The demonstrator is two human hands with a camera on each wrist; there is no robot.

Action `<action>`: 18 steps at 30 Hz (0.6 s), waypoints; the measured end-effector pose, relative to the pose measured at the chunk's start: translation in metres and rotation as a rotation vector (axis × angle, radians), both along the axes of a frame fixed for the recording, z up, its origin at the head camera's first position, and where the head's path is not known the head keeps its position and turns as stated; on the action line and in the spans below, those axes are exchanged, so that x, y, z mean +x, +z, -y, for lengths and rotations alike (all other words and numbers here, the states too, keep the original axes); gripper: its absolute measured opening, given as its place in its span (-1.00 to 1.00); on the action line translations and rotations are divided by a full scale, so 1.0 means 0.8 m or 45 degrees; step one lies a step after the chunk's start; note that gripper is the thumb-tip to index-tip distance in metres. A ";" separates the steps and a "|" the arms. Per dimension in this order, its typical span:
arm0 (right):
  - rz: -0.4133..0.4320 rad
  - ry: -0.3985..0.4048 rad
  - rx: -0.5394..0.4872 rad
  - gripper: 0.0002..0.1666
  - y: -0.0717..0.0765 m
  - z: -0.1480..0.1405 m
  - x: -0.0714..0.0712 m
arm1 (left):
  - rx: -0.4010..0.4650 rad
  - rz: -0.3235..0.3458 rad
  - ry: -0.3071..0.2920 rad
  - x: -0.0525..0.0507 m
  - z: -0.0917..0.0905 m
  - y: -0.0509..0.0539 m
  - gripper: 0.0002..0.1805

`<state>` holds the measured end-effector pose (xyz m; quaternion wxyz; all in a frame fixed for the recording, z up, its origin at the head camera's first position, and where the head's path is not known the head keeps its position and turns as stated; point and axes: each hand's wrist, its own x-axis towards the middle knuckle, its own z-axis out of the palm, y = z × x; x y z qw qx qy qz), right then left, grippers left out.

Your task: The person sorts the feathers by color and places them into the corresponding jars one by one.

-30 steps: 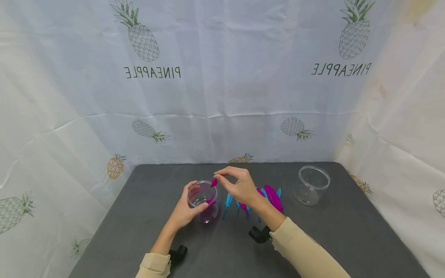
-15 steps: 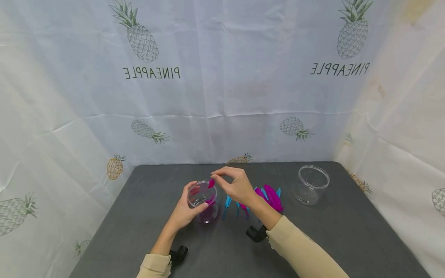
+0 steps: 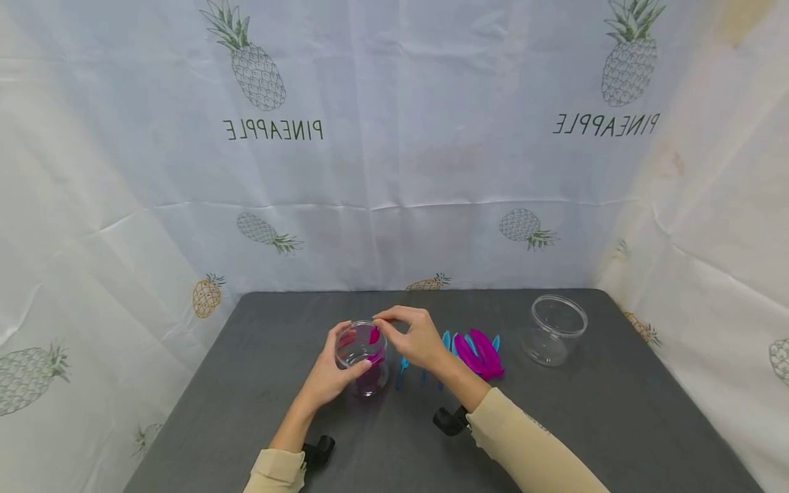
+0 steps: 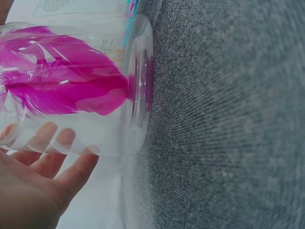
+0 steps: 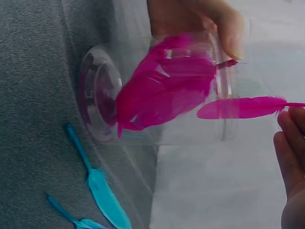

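Note:
A clear plastic jar (image 3: 364,373) stands on the table, with magenta feathers (image 4: 71,71) inside it. My left hand (image 3: 329,373) grips the jar from its left side, thumb in front and fingers behind. Over the jar's mouth, my right hand (image 3: 414,337) pinches a magenta feather (image 5: 252,108) by its quill, and the feather's tip dips inside the rim. To the right of the jar lie blue feathers (image 5: 107,198) and a pile of magenta feathers (image 3: 481,352), partly hidden behind my right hand and wrist.
A second clear jar (image 3: 553,332) stands open-topped at the table's back right. The dark grey table (image 3: 271,342) meets a white pineapple-print curtain (image 3: 394,171) at its back edge.
My right hand has moved slightly left and down, lowering the feather from above the rim into the jar's mouth. My left hand and the jar stay in place.

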<state>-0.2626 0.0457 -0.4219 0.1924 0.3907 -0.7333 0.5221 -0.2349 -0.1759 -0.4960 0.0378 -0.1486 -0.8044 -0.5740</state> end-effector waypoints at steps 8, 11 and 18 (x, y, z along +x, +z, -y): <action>0.048 -0.011 0.032 -0.87 -0.016 0.004 -0.003 | 0.014 0.008 -0.005 0.000 0.000 0.000 -0.06; 0.064 -0.005 0.046 -0.88 -0.022 0.006 -0.004 | 0.010 0.006 -0.011 0.000 0.000 0.000 -0.06; 0.075 -0.002 0.066 -0.88 -0.033 0.010 -0.007 | -0.003 -0.004 -0.002 -0.001 0.000 0.000 -0.06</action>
